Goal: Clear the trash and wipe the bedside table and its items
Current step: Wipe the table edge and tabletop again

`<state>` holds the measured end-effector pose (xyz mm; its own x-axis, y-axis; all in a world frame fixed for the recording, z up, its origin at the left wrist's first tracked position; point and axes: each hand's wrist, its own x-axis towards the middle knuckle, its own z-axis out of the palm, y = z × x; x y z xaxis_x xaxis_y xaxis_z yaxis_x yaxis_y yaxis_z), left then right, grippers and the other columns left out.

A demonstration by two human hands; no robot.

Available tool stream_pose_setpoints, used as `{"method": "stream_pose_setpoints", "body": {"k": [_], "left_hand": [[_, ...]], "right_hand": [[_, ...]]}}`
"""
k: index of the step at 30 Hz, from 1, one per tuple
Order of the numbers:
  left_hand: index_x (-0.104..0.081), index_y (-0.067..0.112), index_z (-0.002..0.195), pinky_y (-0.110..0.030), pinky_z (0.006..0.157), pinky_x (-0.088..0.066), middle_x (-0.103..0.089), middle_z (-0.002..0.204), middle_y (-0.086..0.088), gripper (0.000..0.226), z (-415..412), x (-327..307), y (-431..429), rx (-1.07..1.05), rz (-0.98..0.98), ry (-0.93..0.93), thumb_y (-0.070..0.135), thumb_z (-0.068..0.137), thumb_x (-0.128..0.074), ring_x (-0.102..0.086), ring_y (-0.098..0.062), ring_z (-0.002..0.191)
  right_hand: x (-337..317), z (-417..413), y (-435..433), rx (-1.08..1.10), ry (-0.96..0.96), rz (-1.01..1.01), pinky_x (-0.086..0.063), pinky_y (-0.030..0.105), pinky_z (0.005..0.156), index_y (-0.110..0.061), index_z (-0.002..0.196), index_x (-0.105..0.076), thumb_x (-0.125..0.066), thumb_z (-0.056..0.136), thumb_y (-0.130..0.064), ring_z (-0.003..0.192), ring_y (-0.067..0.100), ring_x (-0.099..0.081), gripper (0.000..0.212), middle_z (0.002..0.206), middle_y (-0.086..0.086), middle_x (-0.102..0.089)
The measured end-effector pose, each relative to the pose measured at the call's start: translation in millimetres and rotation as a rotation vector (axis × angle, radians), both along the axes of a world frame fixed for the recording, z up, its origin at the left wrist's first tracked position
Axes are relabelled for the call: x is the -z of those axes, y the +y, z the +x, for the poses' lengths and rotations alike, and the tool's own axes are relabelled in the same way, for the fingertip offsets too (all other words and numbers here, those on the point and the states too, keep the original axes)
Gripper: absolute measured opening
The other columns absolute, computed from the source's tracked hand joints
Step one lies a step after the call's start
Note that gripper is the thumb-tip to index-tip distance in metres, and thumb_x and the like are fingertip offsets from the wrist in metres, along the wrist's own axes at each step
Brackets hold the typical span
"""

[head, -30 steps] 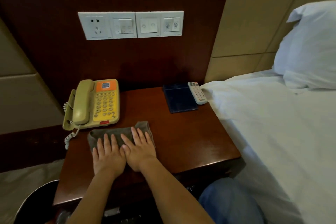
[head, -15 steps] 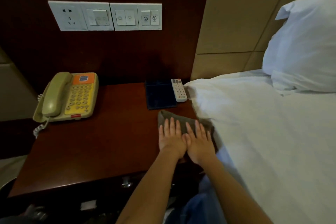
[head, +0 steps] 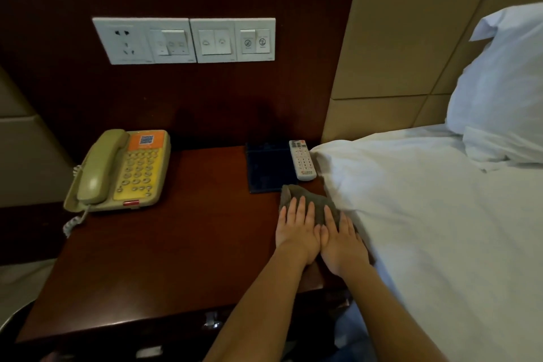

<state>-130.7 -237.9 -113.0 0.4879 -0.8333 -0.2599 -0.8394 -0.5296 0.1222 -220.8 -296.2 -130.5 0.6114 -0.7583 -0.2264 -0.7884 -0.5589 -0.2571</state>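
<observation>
A folded grey-brown cloth point(head: 311, 198) lies on the right side of the dark wooden bedside table point(head: 164, 247), close to the bed. My left hand point(head: 298, 228) and my right hand point(head: 342, 239) press flat on the cloth side by side, fingers straight and pointing away from me. Just beyond the cloth lie a dark blue folder point(head: 269, 167) and a white remote control point(head: 302, 159). A beige and yellow telephone point(head: 120, 170) stands at the table's back left, its coiled cord hanging off the left edge.
The bed's white sheet point(head: 426, 229) touches the table's right edge, with a white pillow point(head: 505, 82) behind it. A white panel of switches and a socket point(head: 185, 40) sits on the dark wall above. A drawer handle point(head: 212, 321) shows below the table's front.
Both hands have slid the cloth from the table's left, by the telephone, across to its right edge by the bed. Over the last half second they moved little.
</observation>
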Motion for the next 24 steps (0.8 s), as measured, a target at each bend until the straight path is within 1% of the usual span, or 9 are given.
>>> {"method": "stream_pose_setpoints", "body": {"k": [4, 11, 13, 14, 16, 18, 21, 22, 24], "left_hand": [[0.013, 0.017, 0.151, -0.040, 0.117, 0.011, 0.022, 0.157, -0.004, 0.058, -6, -2, 22, 0.010, 0.008, -0.020, 0.041, 0.102, -0.007, 0.020, -0.021, 0.145], [0.015, 0.016, 0.150, -0.040, 0.115, 0.013, 0.023, 0.157, -0.005, 0.057, -22, 0, 74, 0.014, 0.026, -0.039, 0.039, 0.102, -0.007, 0.022, -0.022, 0.144], [0.015, 0.016, 0.150, -0.039, 0.115, 0.014, 0.023, 0.157, -0.005, 0.057, -26, -1, 93, 0.006, 0.024, -0.042, 0.040, 0.102, -0.006, 0.022, -0.022, 0.144], [0.015, 0.016, 0.150, -0.039, 0.115, 0.014, 0.023, 0.157, -0.005, 0.057, -28, -1, 103, -0.002, 0.021, -0.047, 0.040, 0.102, -0.006, 0.022, -0.022, 0.144], [0.015, 0.016, 0.150, -0.039, 0.115, 0.013, 0.023, 0.157, -0.004, 0.058, -31, 1, 122, -0.017, 0.011, -0.056, 0.040, 0.102, -0.007, 0.022, -0.021, 0.144], [0.016, 0.016, 0.150, -0.040, 0.115, 0.013, 0.023, 0.157, -0.005, 0.059, -33, 5, 142, -0.007, 0.015, -0.089, 0.041, 0.103, -0.009, 0.023, -0.022, 0.144], [0.018, 0.017, 0.150, -0.041, 0.115, 0.012, 0.024, 0.157, -0.005, 0.062, -28, 11, 177, 0.058, 0.044, -0.192, 0.038, 0.103, -0.018, 0.023, -0.022, 0.144], [0.019, 0.017, 0.149, -0.041, 0.115, 0.012, 0.024, 0.157, -0.005, 0.063, -23, 12, 190, 0.063, 0.049, -0.220, 0.037, 0.103, -0.019, 0.023, -0.022, 0.144], [0.020, 0.016, 0.149, -0.041, 0.116, 0.011, 0.024, 0.156, -0.005, 0.064, -10, 13, 219, 0.042, 0.058, -0.268, 0.037, 0.103, -0.019, 0.022, -0.023, 0.144]], "right_hand": [[-3, -5, 19, -0.020, 0.058, -0.045, -0.008, 0.039, 0.120, -0.029, 0.152, 0.013, -0.012, 0.103, -0.044, 0.148, 0.026, 0.002, 0.057, 0.161, 0.012, 0.010], [-3, -21, 70, -0.064, 0.124, -0.163, 0.007, 0.042, 0.118, -0.024, 0.152, 0.014, -0.007, 0.102, -0.044, 0.148, 0.023, 0.012, 0.058, 0.160, 0.012, 0.016], [-2, -25, 88, -0.082, 0.116, -0.177, 0.009, 0.043, 0.117, -0.024, 0.152, 0.013, 0.008, 0.093, -0.052, 0.148, 0.023, 0.012, 0.065, 0.160, 0.012, 0.015], [-1, -26, 97, -0.090, 0.117, -0.185, 0.010, 0.043, 0.117, -0.024, 0.152, 0.014, 0.020, 0.081, -0.054, 0.148, 0.023, 0.012, 0.076, 0.160, 0.012, 0.015], [-1, -29, 114, -0.107, 0.124, -0.195, 0.011, 0.043, 0.116, -0.023, 0.151, 0.016, 0.029, 0.068, -0.050, 0.147, 0.023, 0.013, 0.089, 0.159, 0.011, 0.016], [0, -28, 132, -0.107, 0.134, -0.185, 0.010, 0.045, 0.116, -0.022, 0.152, 0.012, 0.020, 0.076, -0.049, 0.148, 0.025, 0.010, 0.082, 0.160, 0.013, 0.013], [-2, -20, 161, -0.138, 0.066, -0.250, -0.004, 0.051, 0.116, -0.018, 0.154, -0.015, -0.005, 0.090, -0.052, 0.147, 0.034, -0.010, 0.073, 0.159, 0.021, -0.007], [-2, -15, 171, -0.176, 0.077, -0.250, -0.004, 0.052, 0.116, -0.018, 0.154, -0.014, -0.013, 0.095, -0.052, 0.147, 0.034, -0.008, 0.068, 0.159, 0.020, -0.005], [-1, -3, 189, -0.267, 0.113, -0.204, 0.001, 0.050, 0.117, -0.021, 0.154, 0.001, -0.019, 0.099, -0.053, 0.148, 0.031, 0.005, 0.067, 0.160, 0.017, 0.008]]}}
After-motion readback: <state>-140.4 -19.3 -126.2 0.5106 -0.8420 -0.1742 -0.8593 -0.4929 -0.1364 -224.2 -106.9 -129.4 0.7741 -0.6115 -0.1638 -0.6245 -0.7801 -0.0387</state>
